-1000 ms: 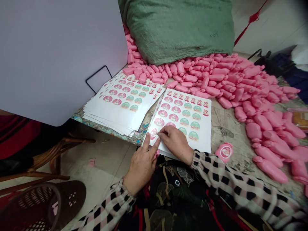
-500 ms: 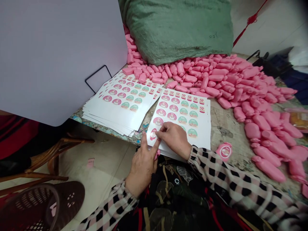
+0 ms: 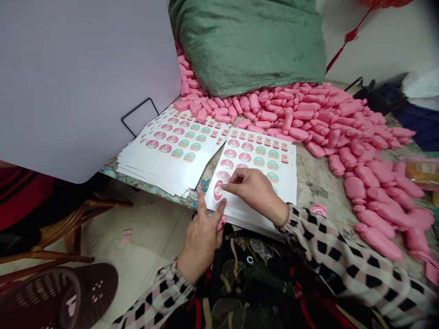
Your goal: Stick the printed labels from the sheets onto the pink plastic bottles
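Bench (image 3: 318,183) looks pretty scuffed, pink bars (image 3: 343,132) heaped all over it; right fingers (image 3: 229,185) pinch a round sticker (image 3: 218,190) on a white sheet (image 3: 264,157), left fingers (image 3: 219,212) spread.

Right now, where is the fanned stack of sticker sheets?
In the head view, the stack sits on the table edge, left of the sheets under the right hand, just below the pink bars.

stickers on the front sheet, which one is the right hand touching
The lowest pink label in the leftmost column of the sheet: the right hand's fingertips rest at its edge, and no other label in that column looks touched.
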`<state>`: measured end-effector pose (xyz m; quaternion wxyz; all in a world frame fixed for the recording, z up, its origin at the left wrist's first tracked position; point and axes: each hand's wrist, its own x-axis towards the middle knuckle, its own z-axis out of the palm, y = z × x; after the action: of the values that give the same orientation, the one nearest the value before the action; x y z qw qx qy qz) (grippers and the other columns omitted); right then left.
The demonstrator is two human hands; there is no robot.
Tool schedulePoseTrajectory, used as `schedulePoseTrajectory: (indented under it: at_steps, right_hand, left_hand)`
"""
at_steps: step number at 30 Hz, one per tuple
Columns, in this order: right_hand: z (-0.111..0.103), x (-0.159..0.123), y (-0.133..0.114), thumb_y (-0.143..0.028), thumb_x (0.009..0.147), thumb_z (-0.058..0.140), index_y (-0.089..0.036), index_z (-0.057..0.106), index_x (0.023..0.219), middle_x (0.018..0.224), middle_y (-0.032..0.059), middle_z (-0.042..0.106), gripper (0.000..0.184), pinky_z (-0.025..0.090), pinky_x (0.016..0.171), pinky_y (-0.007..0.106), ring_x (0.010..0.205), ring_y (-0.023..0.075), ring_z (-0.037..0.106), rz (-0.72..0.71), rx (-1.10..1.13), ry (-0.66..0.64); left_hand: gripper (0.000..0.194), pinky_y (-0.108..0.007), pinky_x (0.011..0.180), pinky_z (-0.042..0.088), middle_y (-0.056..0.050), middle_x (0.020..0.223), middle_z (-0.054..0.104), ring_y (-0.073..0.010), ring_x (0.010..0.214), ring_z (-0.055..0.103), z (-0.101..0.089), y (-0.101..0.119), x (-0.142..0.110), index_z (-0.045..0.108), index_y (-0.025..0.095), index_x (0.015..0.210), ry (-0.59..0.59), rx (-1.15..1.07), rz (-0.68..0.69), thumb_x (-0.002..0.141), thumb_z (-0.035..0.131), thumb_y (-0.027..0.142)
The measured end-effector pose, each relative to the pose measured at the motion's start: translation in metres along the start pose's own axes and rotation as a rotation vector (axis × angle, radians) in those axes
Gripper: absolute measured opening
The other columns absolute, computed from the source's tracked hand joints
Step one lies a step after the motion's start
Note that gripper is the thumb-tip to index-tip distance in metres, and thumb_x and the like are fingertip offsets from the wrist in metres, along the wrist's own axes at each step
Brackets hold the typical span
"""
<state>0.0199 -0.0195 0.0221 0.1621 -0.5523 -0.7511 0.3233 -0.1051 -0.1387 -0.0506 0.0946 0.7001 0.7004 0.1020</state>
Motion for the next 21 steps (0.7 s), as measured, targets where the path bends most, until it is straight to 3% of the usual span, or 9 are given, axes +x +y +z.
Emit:
schedulePoseTrajectory:
  at_steps: [3,7,10,12,13,15,17,19,21]
  right_hand:
    - [-0.008,-0.009,0.014,-0.044,0.072,0.064,-0.021,0.064,0.068,0.068,-0.0014,0.064,0.023,0.036,0.057,0.026,0.061,0.012,0.054,-0.01,0.05,0.021]
    - [-0.011,-0.021,0.045,-0.046,0.073,0.063,-0.021,0.065,0.07,0.07,-0.0004,0.064,0.025,0.038,0.06,0.026,0.064,0.0129,0.054,0.032,0.11,0.059]
    - [-0.012,-0.027,0.061,-0.046,0.071,0.065,-0.02,0.064,0.069,0.07,-0.0003,0.063,0.026,0.039,0.06,0.026,0.064,0.0133,0.054,0.06,0.231,0.108]
    - [-0.014,-0.031,0.062,-0.046,0.07,0.067,-0.019,0.063,0.068,0.068,-0.0007,0.062,0.027,0.039,0.059,0.026,0.064,0.0127,0.052,0.058,0.342,0.125]
    - [-0.016,-0.034,0.059,-0.045,0.069,0.068,-0.019,0.063,0.068,0.067,-0.0011,0.061,0.027,0.039,0.059,0.026,0.062,0.0122,0.051,0.056,0.404,0.12]
    - [-0.021,-0.039,0.051,-0.043,0.068,0.07,-0.018,0.061,0.067,0.065,-0.0017,0.059,0.027,0.038,0.058,0.025,0.06,0.0111,0.049,0.048,0.519,0.093]
    - [-0.027,-0.044,0.042,-0.04,0.068,0.071,-0.018,0.061,0.066,0.064,-0.0017,0.059,0.025,0.039,0.059,0.025,0.06,0.0107,0.049,0.028,0.591,0.076]
    - [-0.032,-0.05,0.037,-0.038,0.069,0.072,-0.017,0.062,0.067,0.066,-0.0013,0.06,0.023,0.04,0.06,0.025,0.062,0.0109,0.05,-0.011,0.6,0.081]
    - [-0.035,-0.054,0.038,-0.037,0.071,0.07,-0.018,0.063,0.068,0.068,-0.001,0.061,0.021,0.041,0.062,0.026,0.064,0.0115,0.051,-0.048,0.563,0.1]
  left_hand:
    - [0.061,-0.043,0.074,0.053,-0.018,0.151,-0.018,-0.031,0.102,0.061,-0.003,-0.002,0.0,0.026,0.039,0.142,-0.004,-0.034,0.013,0.087,0.048,0.023]
    - [0.054,-0.041,0.08,0.052,-0.012,0.154,-0.011,-0.0307,0.115,0.053,-0.008,-0.01,-0.011,0.032,0.037,0.14,0.02,-0.149,0.095,0.089,0.044,0.021]
    - [0.052,-0.04,0.095,0.045,-0.013,0.148,0.025,-0.0278,0.124,0.044,-0.015,-0.015,-0.02,0.04,0.029,0.136,0.21,-0.35,0.083,0.086,0.054,0.027]
    - [0.05,-0.036,0.089,0.047,-0.012,0.121,0.053,-0.0233,0.109,0.054,-0.023,-0.012,-0.018,0.046,0.024,0.13,0.249,-0.629,-0.076,0.083,0.058,0.036]
    - [0.048,-0.033,0.08,0.05,-0.009,0.104,0.06,-0.0202,0.094,0.058,-0.027,-0.007,-0.014,0.048,0.022,0.127,0.206,-0.838,-0.182,0.084,0.055,0.042]
    - [0.049,-0.025,0.059,0.048,-0.003,0.078,0.058,-0.0132,0.065,0.055,-0.036,0.006,0.001,0.05,0.018,0.121,0.004,-1.343,-0.373,0.087,0.044,0.053]
    - [0.053,-0.022,0.05,0.043,0.0,0.07,0.054,-0.01,0.055,0.051,-0.041,0.022,0.021,0.052,0.016,0.115,-0.221,-1.797,-0.459,0.085,0.04,0.059]
    - [0.049,-0.02,0.045,0.041,0.0,0.07,0.054,-0.0089,0.051,0.05,-0.042,0.036,0.041,0.054,0.018,0.107,-0.37,-2.031,-0.499,0.084,0.043,0.06]
    - [0.045,-0.02,0.042,0.04,0.0,0.072,0.055,-0.0087,0.049,0.05,-0.041,0.048,0.054,0.055,0.018,0.102,-0.449,-2.106,-0.516,0.085,0.043,0.058]
